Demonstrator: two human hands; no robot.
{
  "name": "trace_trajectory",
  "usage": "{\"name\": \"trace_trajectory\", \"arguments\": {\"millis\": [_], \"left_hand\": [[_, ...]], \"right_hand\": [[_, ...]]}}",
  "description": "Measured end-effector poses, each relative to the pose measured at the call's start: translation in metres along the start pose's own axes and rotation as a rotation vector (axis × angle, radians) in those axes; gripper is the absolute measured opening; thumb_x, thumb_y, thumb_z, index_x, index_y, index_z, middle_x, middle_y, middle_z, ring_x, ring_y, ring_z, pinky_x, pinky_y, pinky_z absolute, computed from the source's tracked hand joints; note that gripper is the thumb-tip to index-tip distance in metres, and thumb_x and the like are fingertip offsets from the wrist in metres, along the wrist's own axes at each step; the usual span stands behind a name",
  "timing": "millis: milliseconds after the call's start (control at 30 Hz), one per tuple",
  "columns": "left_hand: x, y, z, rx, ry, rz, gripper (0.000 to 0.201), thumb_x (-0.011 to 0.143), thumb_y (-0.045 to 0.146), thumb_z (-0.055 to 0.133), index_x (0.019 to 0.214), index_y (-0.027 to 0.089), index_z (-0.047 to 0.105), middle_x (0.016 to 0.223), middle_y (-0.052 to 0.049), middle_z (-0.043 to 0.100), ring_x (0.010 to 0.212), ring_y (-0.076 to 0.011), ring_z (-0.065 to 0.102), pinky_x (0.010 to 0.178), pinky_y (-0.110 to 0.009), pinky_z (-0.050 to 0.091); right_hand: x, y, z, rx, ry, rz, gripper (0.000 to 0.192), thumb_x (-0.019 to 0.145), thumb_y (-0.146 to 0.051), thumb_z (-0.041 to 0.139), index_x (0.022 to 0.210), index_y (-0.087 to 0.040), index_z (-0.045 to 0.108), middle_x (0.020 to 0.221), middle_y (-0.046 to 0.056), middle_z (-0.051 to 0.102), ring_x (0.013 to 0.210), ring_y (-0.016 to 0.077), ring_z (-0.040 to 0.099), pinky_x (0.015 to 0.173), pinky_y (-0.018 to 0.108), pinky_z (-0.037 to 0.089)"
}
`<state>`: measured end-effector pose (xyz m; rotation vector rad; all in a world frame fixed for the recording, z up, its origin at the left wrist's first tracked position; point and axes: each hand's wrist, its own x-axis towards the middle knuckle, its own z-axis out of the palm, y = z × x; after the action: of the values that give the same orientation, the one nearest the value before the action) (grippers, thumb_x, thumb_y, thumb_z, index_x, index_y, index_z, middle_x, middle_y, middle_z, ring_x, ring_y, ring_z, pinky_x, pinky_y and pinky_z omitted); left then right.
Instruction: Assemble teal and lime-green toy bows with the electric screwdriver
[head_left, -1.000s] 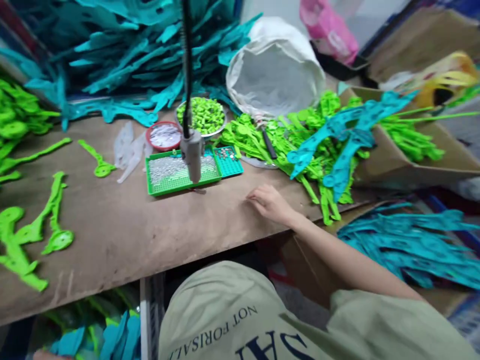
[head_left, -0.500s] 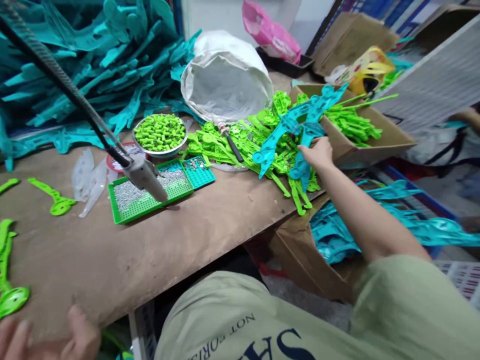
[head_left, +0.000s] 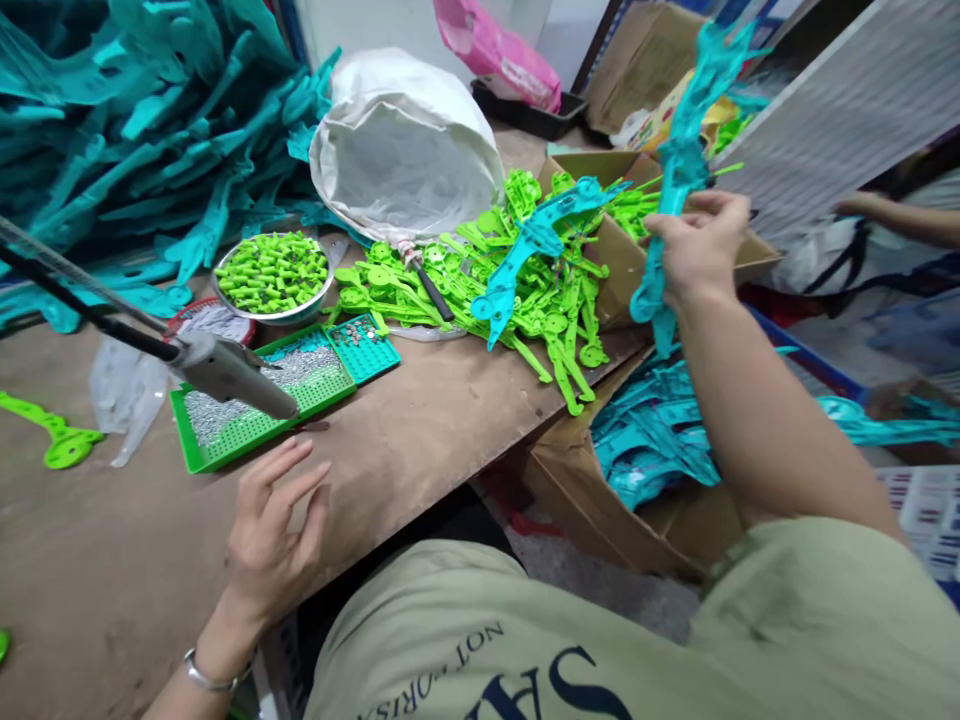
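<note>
My right hand [head_left: 701, 240] pinches a long turquoise plastic part [head_left: 682, 140], held upright in the air over the cardboard box edge. Another turquoise part [head_left: 536, 235] lies across the heap of green plastic pieces [head_left: 555, 325]. My left hand [head_left: 277, 530], with a metal bracelet at the wrist, hovers over the table front with fingers apart and nothing in them. Just beyond it is a green perforated tray [head_left: 262, 425] of small silvery parts, joined by a small turquoise tray [head_left: 366, 350] with a few metal pieces.
A grey-tipped rod tool [head_left: 232, 375] hangs over the tray. Behind stand a metal bowl of green pegs [head_left: 274, 275] and a white sack [head_left: 409, 150]. Turquoise parts pile up at the left [head_left: 150, 130]. An open carton [head_left: 570, 500] of turquoise parts sits below the table edge. Another person's arm [head_left: 900, 215] shows at right.
My right hand has lifted the turquoise part off the heap, up and to the right. My left hand has come from the lower left corner toward the green tray. The view has turned slightly right.
</note>
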<state>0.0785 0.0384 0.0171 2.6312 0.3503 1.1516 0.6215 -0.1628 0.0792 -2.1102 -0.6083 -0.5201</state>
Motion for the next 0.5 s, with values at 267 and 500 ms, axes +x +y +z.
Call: {"name": "trace_trajectory", "arguments": {"millis": [267,500], "left_hand": [[0.034,0.016,0.031,-0.233,-0.068,-0.083,0.031,0.093,0.012,0.064,0.121,0.025,0.062,0.127,-0.009,0.068,0.119,-0.0253,0.068,0.100,-0.046,0.059],[0.063,0.036,0.058,-0.503,-0.103,-0.231,0.062,0.097,0.032,0.065,0.154,0.028,0.039,0.151,-0.013,0.053,0.141,-0.0268,0.053,0.113,-0.048,0.050]], "right_hand": [[-0.073,-0.056,-0.035,0.565,-0.267,0.307,0.039,0.067,-0.033,0.089,0.083,-0.023,0.055,0.074,-0.002,0.060,0.062,0.0125,0.056,0.062,0.034,0.051],[-0.182,-0.143,-0.038,0.736,-0.627,0.378,0.054,0.063,-0.049,0.093,0.095,-0.028,0.056,0.082,-0.003,0.068,0.073,0.0189,0.067,0.067,0.036,0.059]]}}
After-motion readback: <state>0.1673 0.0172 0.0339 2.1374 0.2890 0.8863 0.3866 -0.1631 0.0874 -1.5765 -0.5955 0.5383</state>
